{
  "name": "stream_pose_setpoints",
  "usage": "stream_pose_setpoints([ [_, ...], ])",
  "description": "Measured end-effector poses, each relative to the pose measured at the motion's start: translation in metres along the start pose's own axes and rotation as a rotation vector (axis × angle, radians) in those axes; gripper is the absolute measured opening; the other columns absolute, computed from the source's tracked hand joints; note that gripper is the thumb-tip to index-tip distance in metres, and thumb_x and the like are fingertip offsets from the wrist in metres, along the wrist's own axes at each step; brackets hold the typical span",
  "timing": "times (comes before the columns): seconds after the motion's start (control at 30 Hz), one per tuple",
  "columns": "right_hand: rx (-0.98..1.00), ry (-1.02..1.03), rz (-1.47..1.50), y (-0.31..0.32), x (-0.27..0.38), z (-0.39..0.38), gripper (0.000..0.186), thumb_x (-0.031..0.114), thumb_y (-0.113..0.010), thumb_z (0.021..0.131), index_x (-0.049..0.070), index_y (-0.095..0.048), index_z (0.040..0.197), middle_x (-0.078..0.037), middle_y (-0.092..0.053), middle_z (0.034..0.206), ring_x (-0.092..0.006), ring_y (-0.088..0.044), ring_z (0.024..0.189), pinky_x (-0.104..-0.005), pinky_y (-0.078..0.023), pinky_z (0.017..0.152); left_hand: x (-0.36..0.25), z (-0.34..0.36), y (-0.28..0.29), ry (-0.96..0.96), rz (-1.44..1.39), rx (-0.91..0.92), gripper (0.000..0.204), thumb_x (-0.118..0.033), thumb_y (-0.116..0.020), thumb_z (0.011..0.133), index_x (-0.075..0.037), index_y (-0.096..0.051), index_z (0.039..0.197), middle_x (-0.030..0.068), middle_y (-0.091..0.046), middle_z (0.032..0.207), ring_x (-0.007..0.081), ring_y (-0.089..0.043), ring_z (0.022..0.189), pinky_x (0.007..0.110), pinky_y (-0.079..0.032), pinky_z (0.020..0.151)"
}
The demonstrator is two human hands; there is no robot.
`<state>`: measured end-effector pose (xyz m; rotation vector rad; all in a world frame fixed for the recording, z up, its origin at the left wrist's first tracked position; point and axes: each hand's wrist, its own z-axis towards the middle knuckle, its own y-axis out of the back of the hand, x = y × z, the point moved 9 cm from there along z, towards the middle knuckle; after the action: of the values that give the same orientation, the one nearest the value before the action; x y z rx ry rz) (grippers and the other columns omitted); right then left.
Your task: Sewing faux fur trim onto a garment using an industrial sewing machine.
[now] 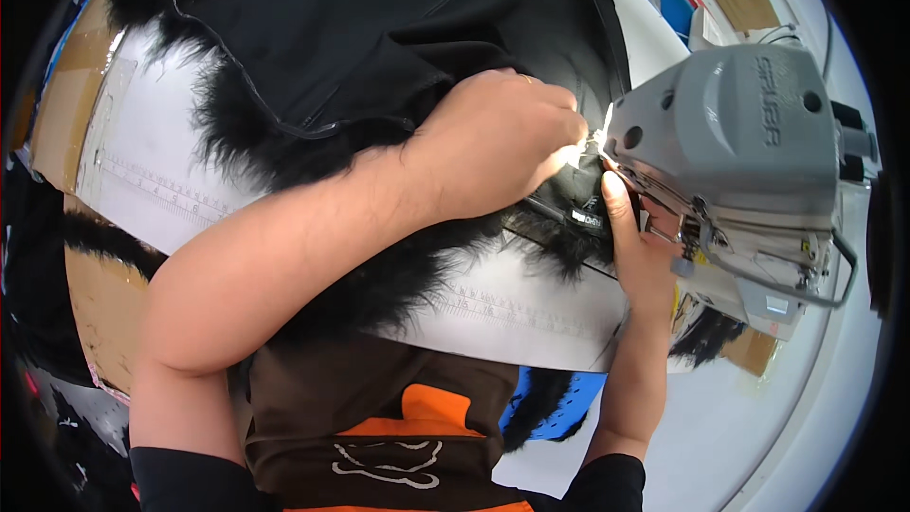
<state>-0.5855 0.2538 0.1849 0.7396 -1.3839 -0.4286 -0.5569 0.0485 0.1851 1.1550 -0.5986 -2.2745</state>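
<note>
A black garment point(313, 47) with shaggy black fur trim point(232, 118) along its edges is spread across the sewing table point(531, 308). Its right part reaches the lit needle area of a grey sewing machine point(730, 123). My left hand point(502, 137) lies on the garment just left of the needle, fingers curled and pinching the cloth, their tips partly hidden. Close below the needle, my right hand point(637, 237) holds the garment's edge with the thumb on top; its other fingers are partly behind the machine. A small label point(583, 218) shows on the cloth between the hands.
Cardboard point(100, 322) borders the table on the left, with a black fur strip point(109, 245) across it. Ruler marks run along the table's front. Under that edge hangs a blue piece point(569, 408) with black fur. A brown apron point(370, 389) covers my lap.
</note>
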Motion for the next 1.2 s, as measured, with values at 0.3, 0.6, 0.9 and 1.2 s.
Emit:
stream_pose_setpoints([
  [0.3,-0.033,0.137,-0.030,-0.010,0.005,0.000,0.021,0.009,-0.080,0.099,0.000,-0.082,0.117,-0.006,-0.082,0.114,-0.0145,-0.072,0.109,-0.0297,-0.050,0.106,-0.005,-0.001,-0.010,-0.021,0.102,0.085,0.009,-0.010,-0.079,0.086,-0.008,-0.073,0.093,0.0059,-0.067,0.088,0.0292,-0.069,0.087,0.043,-0.054,0.084],
  [0.6,-0.049,0.148,-0.048,-0.007,0.008,-0.002,0.019,0.007,-0.080,0.098,0.000,-0.083,0.116,-0.006,-0.082,0.113,-0.0142,-0.071,0.107,-0.0302,-0.049,0.106,-0.007,-0.001,-0.006,-0.007,0.076,0.077,0.013,-0.009,-0.080,0.082,-0.007,-0.068,0.086,0.0060,-0.064,0.085,0.0278,-0.067,0.088,0.042,-0.052,0.081],
  [0.9,-0.048,0.192,0.004,-0.007,0.012,-0.002,0.020,0.007,-0.080,0.098,0.000,-0.083,0.118,-0.005,-0.081,0.112,-0.0148,-0.070,0.105,-0.0296,-0.049,0.104,-0.009,-0.002,-0.005,-0.031,0.078,0.038,0.013,-0.007,-0.080,0.082,-0.007,-0.068,0.085,0.0056,-0.063,0.085,0.0268,-0.067,0.085,0.041,-0.052,0.081],
  [1.2,-0.082,0.103,0.021,-0.007,0.007,0.000,0.020,0.009,-0.082,0.098,-0.001,-0.083,0.115,-0.005,-0.081,0.109,-0.0135,-0.069,0.104,-0.0291,-0.050,0.101,-0.010,-0.001,-0.006,-0.019,0.102,0.067,0.012,-0.007,-0.080,0.082,-0.007,-0.068,0.086,0.0059,-0.063,0.086,0.0271,-0.068,0.087,0.042,-0.052,0.081],
])
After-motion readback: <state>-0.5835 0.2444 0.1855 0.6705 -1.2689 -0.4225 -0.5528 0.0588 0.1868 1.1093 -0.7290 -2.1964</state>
